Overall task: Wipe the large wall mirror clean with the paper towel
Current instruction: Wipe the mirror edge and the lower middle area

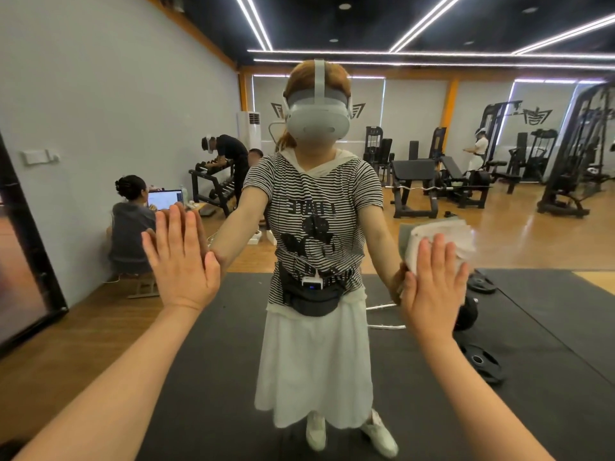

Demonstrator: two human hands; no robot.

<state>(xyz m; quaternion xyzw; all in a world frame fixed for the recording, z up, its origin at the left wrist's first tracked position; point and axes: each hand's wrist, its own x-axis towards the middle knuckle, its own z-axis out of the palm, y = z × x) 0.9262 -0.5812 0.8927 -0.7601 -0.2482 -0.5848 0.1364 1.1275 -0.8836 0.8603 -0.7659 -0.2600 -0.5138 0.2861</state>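
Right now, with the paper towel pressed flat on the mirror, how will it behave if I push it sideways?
The paper towel looks crumpled and soft, so it will likely bunch or fold rather than slide stiffly. Only the right hand pins it with flat fingers, so it probably slips free if pressure eases. Its loose upper edge past the fingertips may flap or tear. The left hand rests bare on the mirror.

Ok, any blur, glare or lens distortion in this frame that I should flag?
Head view: wide-angle bending at the edges, forearms stretched; evenly lit, no glare on the mirror; left hand, right hand and paper towel are sharp; the dark frame at far left is blurred.
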